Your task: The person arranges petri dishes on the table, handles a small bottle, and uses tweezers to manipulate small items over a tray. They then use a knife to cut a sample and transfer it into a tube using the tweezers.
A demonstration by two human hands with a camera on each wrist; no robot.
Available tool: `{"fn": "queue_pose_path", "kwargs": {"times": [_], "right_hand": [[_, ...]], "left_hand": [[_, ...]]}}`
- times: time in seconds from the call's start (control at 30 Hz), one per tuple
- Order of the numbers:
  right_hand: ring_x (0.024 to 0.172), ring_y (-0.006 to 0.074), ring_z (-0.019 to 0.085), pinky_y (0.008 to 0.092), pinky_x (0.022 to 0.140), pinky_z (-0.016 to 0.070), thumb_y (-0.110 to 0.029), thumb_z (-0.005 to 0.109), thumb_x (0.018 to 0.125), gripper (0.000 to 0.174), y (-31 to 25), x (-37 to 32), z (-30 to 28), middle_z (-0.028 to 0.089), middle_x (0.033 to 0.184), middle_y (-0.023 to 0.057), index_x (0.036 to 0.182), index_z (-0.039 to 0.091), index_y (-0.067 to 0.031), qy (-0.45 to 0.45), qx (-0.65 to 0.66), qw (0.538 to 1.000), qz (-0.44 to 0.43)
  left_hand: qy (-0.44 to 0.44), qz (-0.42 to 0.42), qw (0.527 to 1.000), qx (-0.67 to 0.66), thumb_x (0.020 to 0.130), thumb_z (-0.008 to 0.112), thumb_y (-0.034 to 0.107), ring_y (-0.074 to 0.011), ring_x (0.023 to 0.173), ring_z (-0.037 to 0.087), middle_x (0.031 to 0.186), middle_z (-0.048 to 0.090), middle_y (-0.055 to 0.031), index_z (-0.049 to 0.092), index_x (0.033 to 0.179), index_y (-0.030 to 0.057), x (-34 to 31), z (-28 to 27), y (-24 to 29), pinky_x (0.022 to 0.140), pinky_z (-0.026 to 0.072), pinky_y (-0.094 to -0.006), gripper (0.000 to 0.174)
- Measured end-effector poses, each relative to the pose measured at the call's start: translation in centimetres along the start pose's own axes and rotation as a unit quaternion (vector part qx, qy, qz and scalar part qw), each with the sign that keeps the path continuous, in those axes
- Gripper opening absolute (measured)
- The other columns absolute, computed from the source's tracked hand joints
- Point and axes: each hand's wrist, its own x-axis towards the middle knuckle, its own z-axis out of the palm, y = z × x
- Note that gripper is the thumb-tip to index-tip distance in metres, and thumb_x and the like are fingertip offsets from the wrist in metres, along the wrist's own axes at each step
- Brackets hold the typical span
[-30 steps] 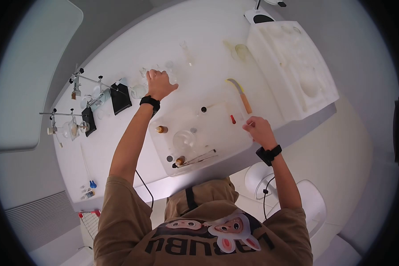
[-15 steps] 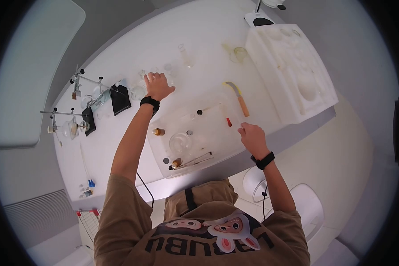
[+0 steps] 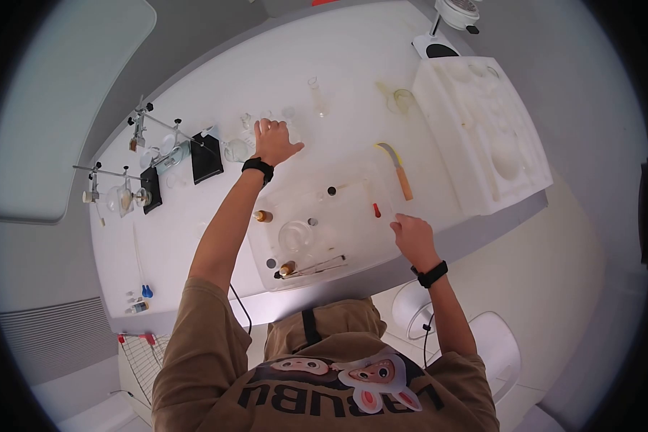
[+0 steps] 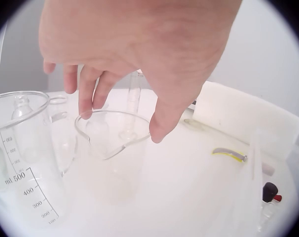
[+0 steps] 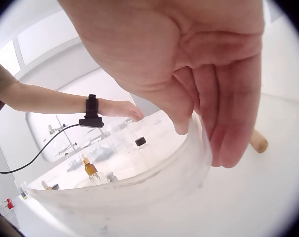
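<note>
Nearest the person, the right hand (image 5: 174,54) has the rim of a translucent plastic bin (image 5: 139,192), thumb on the inner side, and the other fingers lie together, nearly straight, down the outer wall. It's a shallow bin, cloudy and see-through, sitting at the near edge of the white table (image 3: 367,50). Count the contents: two amber bottles (image 3: 264,216) to the person's left, one round clear glass vessel (image 3: 295,235) near them, and one upright vial with a black cap (image 3: 332,191) farther along. One small red piece (image 3: 376,209) shows near the right-hand end.

Just beyond the bin on the right, there's one curved knife (image 3: 403,181), its blade yellow-edged, its handle wooden. Out on the left, the left hand (image 3: 272,144) spans the mouth of one clear, spouted glass beaker (image 4: 115,168) standing on the table, fingers apart and slightly bent, thumb well out at the other side; whether the tips touch the rim, the views cannot tell. Beside it stands one larger graduated jug (image 4: 31,182), marked to 500 ml.

Farther back, one slim glass cylinder (image 3: 318,101) stands upright; two black-based stands (image 3: 207,157) are over left, one white foam block (image 3: 475,137) over right.
</note>
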Motion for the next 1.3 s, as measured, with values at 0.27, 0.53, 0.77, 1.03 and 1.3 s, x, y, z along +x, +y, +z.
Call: {"fn": "queue_pose_path", "kwargs": {"times": [0.27, 0.53, 0.77, 1.03, 1.3], "right_hand": [[0.072, 0.0392, 0.064, 0.0488, 0.064, 0.0505, -0.019, 0.063, 0.091, 0.019, -0.3, 0.3, 0.3, 0.065, 0.074, 0.0162, 0.08, 0.06, -0.0044, -0.005, -0.013, 1.0, 0.022], [0.072, 0.0391, 0.064, 0.0484, 0.063, 0.0505, -0.019, 0.063, 0.091, 0.019, -0.3, 0.3, 0.4, 0.065, 0.072, 0.0165, 0.08, 0.06, -0.0045, 0.008, -0.016, 1.0, 0.016], [0.073, 0.0409, 0.063, 0.0502, 0.064, 0.0493, -0.019, 0.064, 0.091, 0.019, -0.2, 0.1, 0.8, 0.063, 0.072, 0.0179, 0.079, 0.06, -0.005, 0.038, -0.006, 0.999, 0.004], [0.075, 0.0443, 0.061, 0.0515, 0.064, 0.0478, -0.019, 0.064, 0.091, 0.02, -0.5, 0.6, 0.0, 0.062, 0.073, 0.0205, 0.08, 0.059, -0.0034, -0.016, 0.008, 1.0, 0.024], [0.064, 0.0372, 0.063, 0.0424, 0.058, 0.0477, -0.018, 0.067, 0.09, 0.02, 0.2, 0.7, 0.3, 0.064, 0.069, 0.0197, 0.084, 0.064, 0.0013, -0.009, 0.019, 0.999, 0.031]], "left_hand": [[0.147, 0.044, 0.988, -0.012, 0.081, 0.073, 0.046, -0.0395, 0.127, 0.04, 0.119, 0.064, -0.0191, 0.062, 0.117, -0.0051, -0.7, 0.6, 0.2, 0.112, 0.0228, -0.0568, 0.064], [0.038, -0.003, 0.956, -0.292, 0.089, 0.066, 0.017, -0.0287, 0.092, 0.065, 0.101, 0.07, -0.0151, 0.066, 0.111, 0.0011, -9.5, -5.9, 3.1, 0.081, 0.052, -0.0372, 0.027], [0.015, -0.151, 0.927, -0.342, 0.09, 0.064, 0.016, -0.0299, 0.076, 0.071, 0.089, 0.074, -0.0158, 0.071, 0.101, 0.0018, -16.9, -7.3, -4.8, 0.071, 0.0551, -0.0364, 0.019], [0.021, -0.289, 0.916, -0.279, 0.087, 0.067, 0.019, -0.0315, 0.09, 0.071, 0.096, 0.074, -0.0154, 0.071, 0.103, 0.0024, -22.4, -3.5, -15.6, 0.082, 0.055, -0.0384, 0.024], [0.062, -0.341, 0.934, -0.087, 0.076, 0.071, 0.024, -0.0414, 0.107, 0.064, 0.111, 0.066, -0.0272, 0.062, 0.117, -0.0006, -19.8, 2.6, -28.4, 0.092, 0.0529, -0.0469, 0.048]]}}
